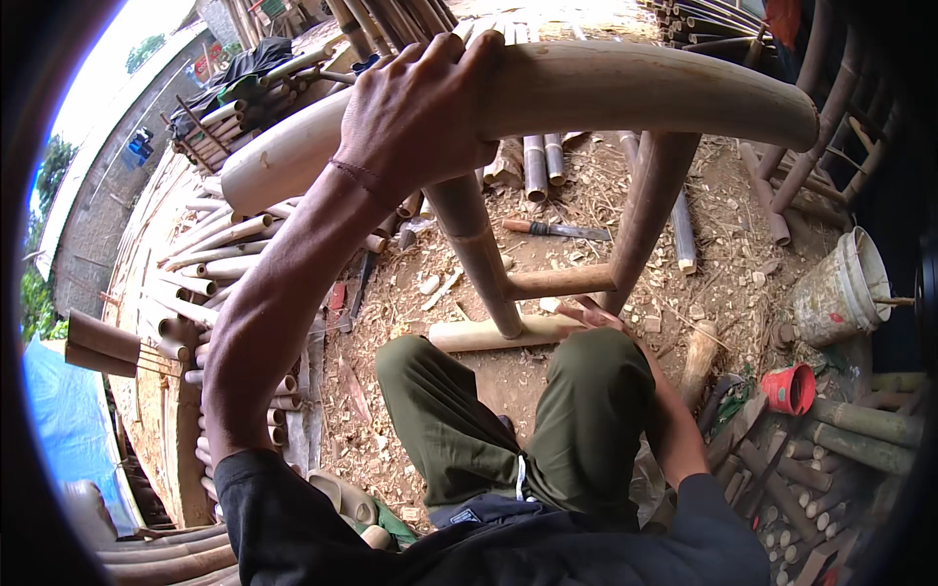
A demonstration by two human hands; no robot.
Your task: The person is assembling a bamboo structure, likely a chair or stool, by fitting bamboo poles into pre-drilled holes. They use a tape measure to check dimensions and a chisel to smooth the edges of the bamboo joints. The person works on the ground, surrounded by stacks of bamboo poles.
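1. Four bamboo parts besides the top beam (645,88) show in the frame: a left post (469,244), a right post (653,215), a crosspiece (562,281) and a pale base bar (464,335).
2. Upright before the person's knees, the frame stands on the ground (508,391), the thick beam uppermost.
3. Joining looks well advanced, I judge: both posts meet the beam's underside, and the crosspiece spans between them. The left post reaches the base bar; a knee hides the bar's other end, so that joint cannot be checked.
4. The left hand (420,112) has its fingers curled over the beam, holding it firmly.
5. The right hand (594,314) is low, near the crosspiece's right end, fingers loosely extended; the knee partly covers it, and I cannot tell whether it holds anything.
6. A knife (557,230) lies unheld beyond the crosspiece, among scattered shavings (606,254), evidence of cutting already done. How much fitting or trimming remains cannot be told.
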